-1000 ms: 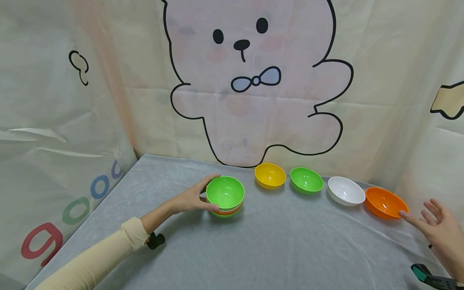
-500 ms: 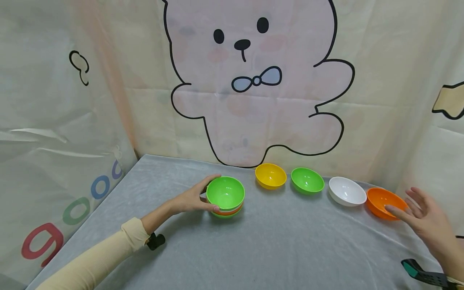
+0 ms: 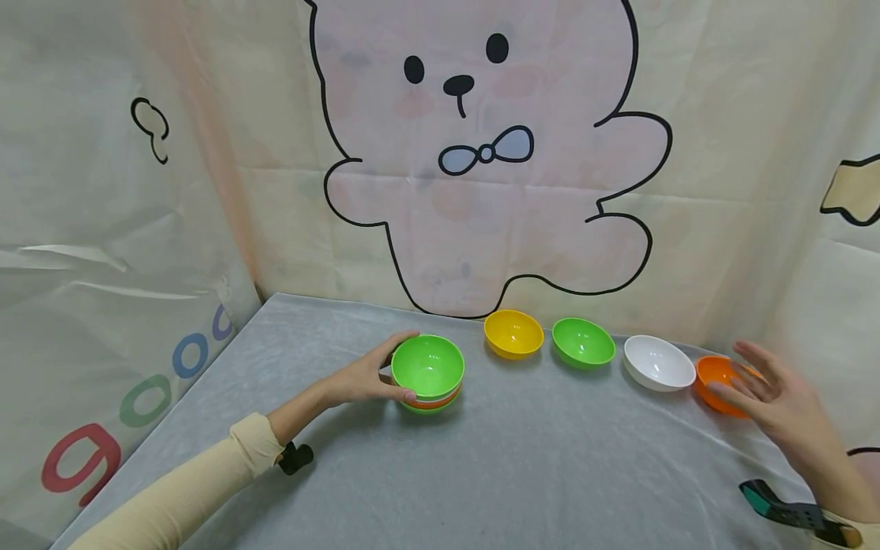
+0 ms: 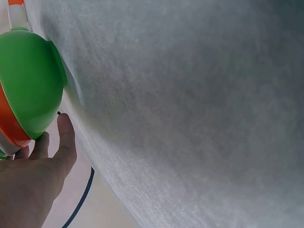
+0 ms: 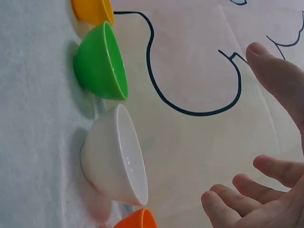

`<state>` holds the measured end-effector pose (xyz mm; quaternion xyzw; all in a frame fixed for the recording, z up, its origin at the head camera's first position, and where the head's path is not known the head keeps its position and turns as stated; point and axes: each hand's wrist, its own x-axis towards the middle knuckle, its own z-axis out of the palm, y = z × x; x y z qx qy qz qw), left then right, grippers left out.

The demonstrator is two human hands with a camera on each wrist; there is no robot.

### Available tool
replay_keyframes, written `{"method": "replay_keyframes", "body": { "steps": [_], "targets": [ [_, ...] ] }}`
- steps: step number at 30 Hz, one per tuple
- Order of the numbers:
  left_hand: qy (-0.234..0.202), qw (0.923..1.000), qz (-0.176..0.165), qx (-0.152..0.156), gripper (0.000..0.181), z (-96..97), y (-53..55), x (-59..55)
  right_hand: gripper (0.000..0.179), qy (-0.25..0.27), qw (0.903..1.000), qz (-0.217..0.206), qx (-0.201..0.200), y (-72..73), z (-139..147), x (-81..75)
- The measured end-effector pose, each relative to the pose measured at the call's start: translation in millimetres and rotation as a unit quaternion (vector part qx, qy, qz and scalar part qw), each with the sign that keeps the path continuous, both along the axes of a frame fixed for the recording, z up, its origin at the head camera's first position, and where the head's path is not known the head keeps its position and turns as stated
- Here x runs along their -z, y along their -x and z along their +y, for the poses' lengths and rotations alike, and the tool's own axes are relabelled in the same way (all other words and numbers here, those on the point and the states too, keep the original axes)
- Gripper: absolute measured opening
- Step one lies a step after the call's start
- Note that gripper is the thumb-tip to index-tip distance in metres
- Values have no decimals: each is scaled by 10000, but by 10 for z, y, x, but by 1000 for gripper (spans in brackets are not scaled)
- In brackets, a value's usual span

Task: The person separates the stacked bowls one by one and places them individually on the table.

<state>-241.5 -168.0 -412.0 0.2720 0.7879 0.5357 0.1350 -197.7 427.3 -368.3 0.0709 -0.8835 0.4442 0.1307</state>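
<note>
My left hand [image 3: 364,376] grips the side of a stack of bowls [image 3: 428,365], thumb at the near side and fingers behind. The stack has a green bowl on top, white and orange layers below it, and a green bowl [image 4: 31,80] at the bottom. Above the orange bowl [image 3: 713,373] at the right end of the row, my right hand [image 3: 780,409] hovers with fingers spread and nothing in it; it hides part of that bowl. In the right wrist view, its thumb and fingers [image 5: 228,204] stand apart, off to the right of the bowls.
Along the back edge of the grey cloth-covered table [image 3: 522,473], a yellow bowl [image 3: 512,334], a green bowl [image 3: 583,343] and a white bowl [image 3: 658,363] stand in line with the orange one. A printed curtain [image 3: 275,229] rises behind and at both sides.
My right hand has moved left from beside the orange bowl to over it, covering more of it. The left hand and its stack have stayed in place.
</note>
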Motion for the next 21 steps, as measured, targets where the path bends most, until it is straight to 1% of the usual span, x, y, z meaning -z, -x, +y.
{"method": "replay_keyframes", "body": {
  "steps": [2,4,6,8,11,12,21],
  "targets": [
    [-19,10000,-9,5,96,-3,3,5,81,326,9990,68,-298,11,-28,-15],
    [-37,10000,-19,20,96,-4,2,3,77,704,9956,55,-619,22,-68,-32],
    [-68,10000,-8,46,96,-4,-1,-3,74,886,9924,-2,-854,38,-128,-43],
    [-69,10000,-2,54,96,-2,-5,-5,72,862,9914,-59,-983,52,-201,-48],
    [-42,10000,2,31,97,-2,-2,0,72,517,9935,-38,-1012,83,-328,-53],
    [-37,10000,-9,20,97,-3,-1,2,73,482,9933,-51,-1051,93,-368,-54],
    [-44,10000,-15,46,98,-7,3,-5,71,877,9838,-174,-1556,183,-706,-41]
  ]
}}
